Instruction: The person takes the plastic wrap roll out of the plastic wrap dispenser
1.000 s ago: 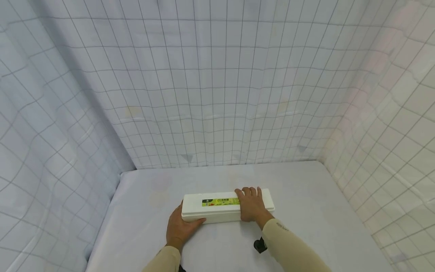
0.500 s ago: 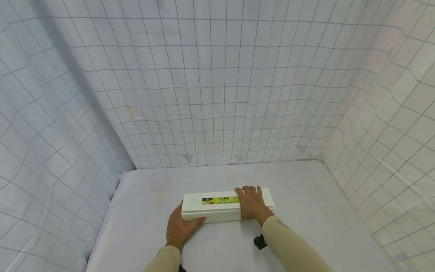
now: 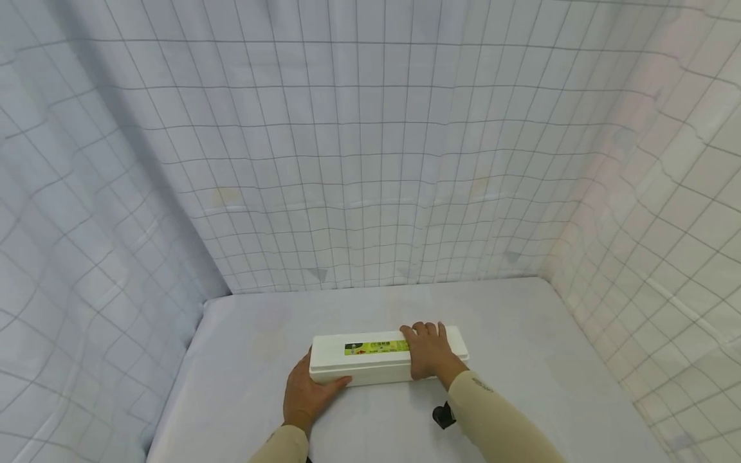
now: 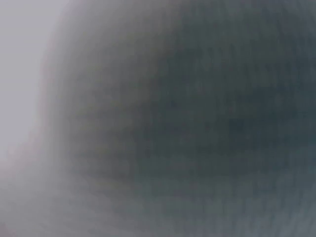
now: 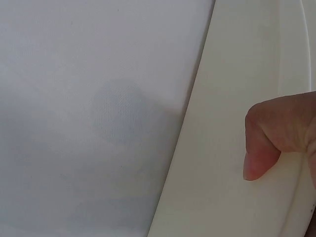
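Observation:
A long white cling film box lies across the table, its lid on. The lid carries a yellow-green label with small printing. My left hand grips the box's left end, thumb along the front side and fingers round the end, partly hidden. Over the right part of the lid, my right hand holds the box with its fingers bent across the top. The right wrist view shows one bent finger against the pale box wall. In the left wrist view only a dark blur fills most of the picture.
The white-covered table extends on all sides of the box. Gridded white cloth hangs behind it and at both sides. A small black object shows beside the right sleeve.
The head view has tilted slightly, so the whole scene sits a little lower in the picture. Both hands keep their hold on the cling film box, which stays in place.

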Demonstrator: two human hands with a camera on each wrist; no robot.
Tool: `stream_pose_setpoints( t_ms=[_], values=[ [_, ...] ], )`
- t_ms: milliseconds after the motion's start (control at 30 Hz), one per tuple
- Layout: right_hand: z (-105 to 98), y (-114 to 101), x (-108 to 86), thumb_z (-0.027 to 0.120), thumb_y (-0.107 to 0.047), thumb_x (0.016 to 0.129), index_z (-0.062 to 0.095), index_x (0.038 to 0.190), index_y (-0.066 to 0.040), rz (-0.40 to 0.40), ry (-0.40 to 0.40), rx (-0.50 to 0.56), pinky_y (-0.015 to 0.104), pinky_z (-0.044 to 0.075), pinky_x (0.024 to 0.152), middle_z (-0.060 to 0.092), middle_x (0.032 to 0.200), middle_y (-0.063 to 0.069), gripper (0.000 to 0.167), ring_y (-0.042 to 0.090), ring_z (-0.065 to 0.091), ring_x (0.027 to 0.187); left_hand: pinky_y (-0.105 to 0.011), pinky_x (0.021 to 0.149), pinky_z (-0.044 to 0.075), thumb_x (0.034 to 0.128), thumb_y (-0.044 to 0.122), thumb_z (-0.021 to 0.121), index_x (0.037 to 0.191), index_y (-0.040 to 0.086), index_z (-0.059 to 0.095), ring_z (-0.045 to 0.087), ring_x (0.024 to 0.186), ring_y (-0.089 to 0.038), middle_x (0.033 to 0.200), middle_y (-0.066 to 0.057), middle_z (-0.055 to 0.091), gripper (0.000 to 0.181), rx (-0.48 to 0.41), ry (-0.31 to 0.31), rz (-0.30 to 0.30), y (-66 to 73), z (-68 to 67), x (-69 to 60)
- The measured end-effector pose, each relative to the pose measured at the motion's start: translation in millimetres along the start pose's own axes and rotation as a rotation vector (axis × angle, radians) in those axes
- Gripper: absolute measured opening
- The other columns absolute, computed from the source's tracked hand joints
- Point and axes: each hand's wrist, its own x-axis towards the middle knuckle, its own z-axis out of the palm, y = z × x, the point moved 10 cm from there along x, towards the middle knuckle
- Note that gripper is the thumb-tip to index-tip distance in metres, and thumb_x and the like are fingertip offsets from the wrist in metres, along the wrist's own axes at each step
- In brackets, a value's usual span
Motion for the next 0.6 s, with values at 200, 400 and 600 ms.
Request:
stream_pose_setpoints(
  t_ms=[200, 400, 600],
  values=[
    [1.3, 3.4, 0.6, 0.085, -0.02, 0.068, 0.039, 0.153, -0.021, -0.005, -0.008, 0.0, 0.066, 0.023, 0.125, 0.046, 0.151, 0.012, 0.097, 0.039, 0.039, 0.143, -0.051, 0.108, 0.051, 0.059, 0.068, 0.09, 0.15, 0.008, 0.049, 0.065, 0.122, -0.035, 0.135, -0.014, 0.068, 0.116, 0.002, 0.0, -0.005, 0.6, 2.1, 0.0],
    [-1.1, 4.2, 5.3, 0.084, -0.022, 0.07, 0.037, 0.155, -0.022, -0.03, -0.05, -0.003, 0.065, 0.023, 0.125, 0.045, 0.154, 0.01, 0.098, 0.038, 0.038, 0.145, -0.051, 0.106, 0.052, 0.0603, 0.073, 0.086, 0.15, 0.011, 0.048, 0.066, 0.12, -0.034, 0.131, -0.012, 0.07, 0.115, 0.012, -0.009, -0.02, -2.3, 2.2, 1.3],
    [-10.8, 5.5, 1.3, 0.083, -0.023, 0.067, 0.041, 0.154, -0.02, -0.072, -0.071, 0.048, 0.064, 0.029, 0.122, 0.051, 0.148, 0.01, 0.097, 0.038, 0.045, 0.139, -0.051, 0.104, 0.053, 0.0605, 0.073, 0.085, 0.147, 0.01, 0.052, 0.067, 0.118, -0.034, 0.127, -0.011, 0.071, 0.112, 0.018, 0.0, 0.008, -1.6, 4.2, -1.9]
  ],
)
